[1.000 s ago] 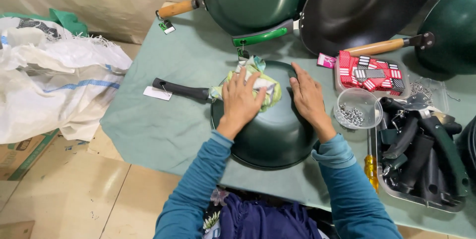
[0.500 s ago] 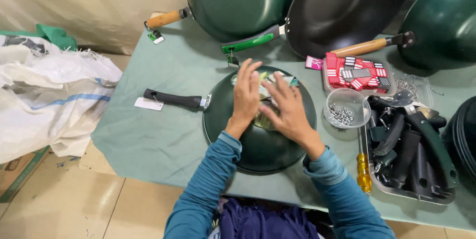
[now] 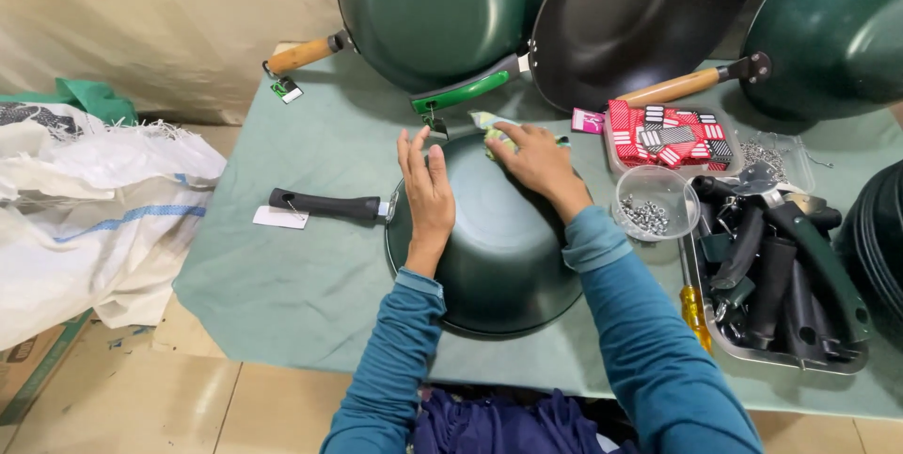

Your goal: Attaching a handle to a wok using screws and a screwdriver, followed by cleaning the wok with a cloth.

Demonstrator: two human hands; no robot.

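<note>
A dark green wok (image 3: pixel 499 256) lies upside down on the green tablecloth (image 3: pixel 282 275), its black handle (image 3: pixel 324 205) pointing left with a white tag (image 3: pixel 279 218) on it. My left hand (image 3: pixel 426 186) rests flat on the wok's left side, fingers apart. My right hand (image 3: pixel 533 160) presses a pale green and white cloth (image 3: pixel 496 130) against the wok's far rim. Both sleeves are teal.
Three more woks lean at the back: green (image 3: pixel 442 7), black (image 3: pixel 640 16), green (image 3: pixel 832 31). A tray of red packets (image 3: pixel 668 134), a clear cup of screws (image 3: pixel 654 202) and a metal tray of black handles (image 3: pixel 781 275) stand right. White sacks (image 3: pixel 94 200) lie left.
The cloth passed from under my left hand to my right hand, which pushed it up to the wok's far rim. My left hand slid to the wok's left side.
</note>
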